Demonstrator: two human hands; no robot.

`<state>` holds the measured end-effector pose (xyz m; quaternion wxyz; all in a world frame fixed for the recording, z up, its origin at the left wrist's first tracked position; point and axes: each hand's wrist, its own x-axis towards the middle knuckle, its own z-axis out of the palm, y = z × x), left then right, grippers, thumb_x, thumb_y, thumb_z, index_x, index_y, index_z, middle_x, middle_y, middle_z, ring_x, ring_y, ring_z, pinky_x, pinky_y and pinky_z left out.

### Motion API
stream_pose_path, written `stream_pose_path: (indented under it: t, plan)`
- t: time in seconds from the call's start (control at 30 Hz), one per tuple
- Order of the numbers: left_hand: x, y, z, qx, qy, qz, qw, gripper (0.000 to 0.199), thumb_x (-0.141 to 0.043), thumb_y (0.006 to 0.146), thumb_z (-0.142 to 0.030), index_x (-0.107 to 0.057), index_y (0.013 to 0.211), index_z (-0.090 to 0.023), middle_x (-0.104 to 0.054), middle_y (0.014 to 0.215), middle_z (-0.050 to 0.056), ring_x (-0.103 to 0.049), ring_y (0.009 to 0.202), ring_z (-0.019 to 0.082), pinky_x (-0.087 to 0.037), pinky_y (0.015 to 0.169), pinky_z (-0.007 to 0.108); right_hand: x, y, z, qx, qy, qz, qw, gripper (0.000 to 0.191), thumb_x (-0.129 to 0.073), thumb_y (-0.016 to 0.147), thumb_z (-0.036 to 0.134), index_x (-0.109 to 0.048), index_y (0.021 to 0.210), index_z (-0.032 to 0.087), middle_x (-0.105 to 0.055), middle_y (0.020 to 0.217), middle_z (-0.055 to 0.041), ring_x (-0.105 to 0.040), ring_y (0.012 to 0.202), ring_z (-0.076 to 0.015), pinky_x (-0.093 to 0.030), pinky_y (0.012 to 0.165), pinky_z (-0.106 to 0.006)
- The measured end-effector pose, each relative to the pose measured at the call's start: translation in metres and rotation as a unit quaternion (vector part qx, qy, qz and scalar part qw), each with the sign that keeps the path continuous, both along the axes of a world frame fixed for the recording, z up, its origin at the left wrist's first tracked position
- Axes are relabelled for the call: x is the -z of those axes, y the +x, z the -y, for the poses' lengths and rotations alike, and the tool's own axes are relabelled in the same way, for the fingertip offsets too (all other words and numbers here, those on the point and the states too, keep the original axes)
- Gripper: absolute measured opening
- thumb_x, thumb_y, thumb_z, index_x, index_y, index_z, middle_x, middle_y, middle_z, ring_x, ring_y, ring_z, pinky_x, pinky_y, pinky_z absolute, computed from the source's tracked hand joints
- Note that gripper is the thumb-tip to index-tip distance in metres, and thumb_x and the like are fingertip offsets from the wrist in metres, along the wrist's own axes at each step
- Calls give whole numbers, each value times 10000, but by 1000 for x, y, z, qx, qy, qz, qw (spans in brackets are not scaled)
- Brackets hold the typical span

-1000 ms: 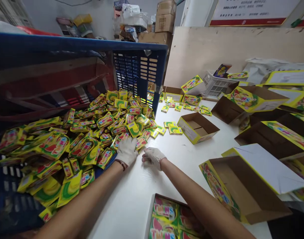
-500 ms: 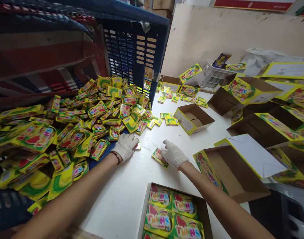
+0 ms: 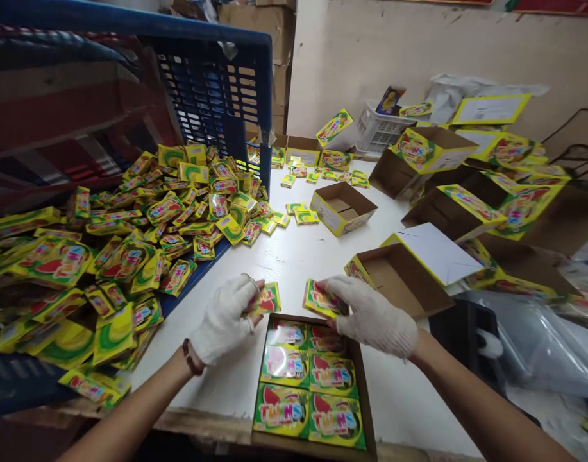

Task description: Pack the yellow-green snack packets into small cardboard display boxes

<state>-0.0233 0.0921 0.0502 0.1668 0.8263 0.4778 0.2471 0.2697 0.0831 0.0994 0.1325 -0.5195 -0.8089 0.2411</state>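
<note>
Left hand [image 3: 226,319]: half-curled, clamped on a pack [image 3: 270,299]
Right hand [image 3: 378,317]: half-curled, clamped on a second pack [image 3: 316,298]
Box [image 3: 365,393]: at the tabletop's [image 3: 294,256] near edge

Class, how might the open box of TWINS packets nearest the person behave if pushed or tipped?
The open box would probably slide, not roll: straight-sided, on a flat table. Rows of packets inside may make it fairly heavy. Lidless, it could spill if tipped.

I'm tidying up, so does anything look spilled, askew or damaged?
Yes: several small packs lie loose on the white table, outside the blue crate and its jumbled heap. Near the wall, one printed box tilts rather than sitting flat. No clear damage.
</note>
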Motion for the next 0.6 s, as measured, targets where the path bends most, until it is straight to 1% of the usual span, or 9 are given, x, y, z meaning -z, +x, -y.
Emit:
stream_pose_path:
  t: [0.1, 0.17, 0.2, 0.27, 0.33, 0.37, 0.43, 0.5, 0.6]
  plan:
    - [-11, 20, 36, -4, -10, 96, 995, 469, -634, 805, -315, -527, 1251, -214, -587, 1102, 74, -579, 1032, 224, -504, 910, 377, -7, 11, 40, 31, -4, -20, 999, 614, -586, 654, 124, -583, 1264, 190, -627, 1183, -108, -586, 1088, -267, -470, 969, -431]
    - [-16, 34, 52, -26, -60, 154, 986, 486, -634, 805, -339, -502, 1260, -228, -572, 1149, 70, -586, 1055, 216, -523, 915, 365, -1, 8, 60, 83, -24, -127, 988, 665, -592, 740, 194, -450, 1390, 204, -590, 1238, -123, -580, 1125, -265, -481, 974, -433]
    - [-17, 40, 58, -40, -86, 173, 980, 490, -640, 798, -344, -494, 1252, -231, -568, 1155, 67, -589, 1055, 213, -531, 912, 362, 3, 4, 69, 104, -41, -206, 972, 697, -592, 794, 257, -352, 1448, 222, -565, 1276, -129, -578, 1145, -258, -490, 973, -426]
    - [-18, 51, 65, -65, -117, 192, 972, 495, -666, 769, -345, -490, 1218, -231, -569, 1142, 60, -594, 1044, 213, -538, 907, 366, 14, -6, 84, 120, -74, -357, 924, 759, -586, 861, 391, -193, 1499, 271, -517, 1345, -131, -570, 1184, -246, -496, 977, -416]
    - [-16, 58, 69, -73, -130, 199, 969, 490, -670, 757, -326, -488, 1201, -226, -578, 1131, 59, -597, 1040, 214, -537, 913, 375, 24, -15, 96, 103, -85, -436, 890, 798, -598, 869, 460, -141, 1503, 304, -486, 1390, -129, -538, 1242, -252, -467, 1018, -435]
    - [-14, 60, 71, -69, -134, 202, 968, 489, -661, 761, -314, -484, 1207, -222, -582, 1136, 62, -599, 1042, 214, -537, 916, 377, 28, -18, 101, 91, -82, -442, 888, 808, -612, 863, 465, -145, 1502, 307, -478, 1404, -132, -518, 1268, -259, -442, 1044, -450]
    - [-11, 60, 73, -58, -126, 198, 970, 501, -644, 769, -286, -474, 1235, -215, -587, 1158, 70, -602, 1052, 214, -538, 917, 374, 33, -20, 108, 68, -78, -411, 906, 818, -637, 850, 450, -168, 1501, 297, -476, 1414, -140, -491, 1296, -274, -397, 1081, -477]
    - [-9, 59, 75, -40, -74, 166, 983, 530, -646, 754, -246, -475, 1254, -206, -586, 1181, 80, -591, 1075, 223, -532, 925, 375, 34, -17, 111, 39, -93, -366, 925, 819, -654, 836, 435, -197, 1497, 281, -474, 1421, -149, -485, 1301, -284, -382, 1090, -491]
    - [-15, 56, 72, -9, 27, 22, 999, 432, -599, 750, -131, -544, 1174, -187, -616, 1080, 78, -583, 1020, 239, -523, 884, 394, 29, -4, 107, 12, -148, -351, 924, 856, -668, 825, 446, -175, 1500, 260, -506, 1398, -161, -511, 1279, -279, -412, 1065, -488]
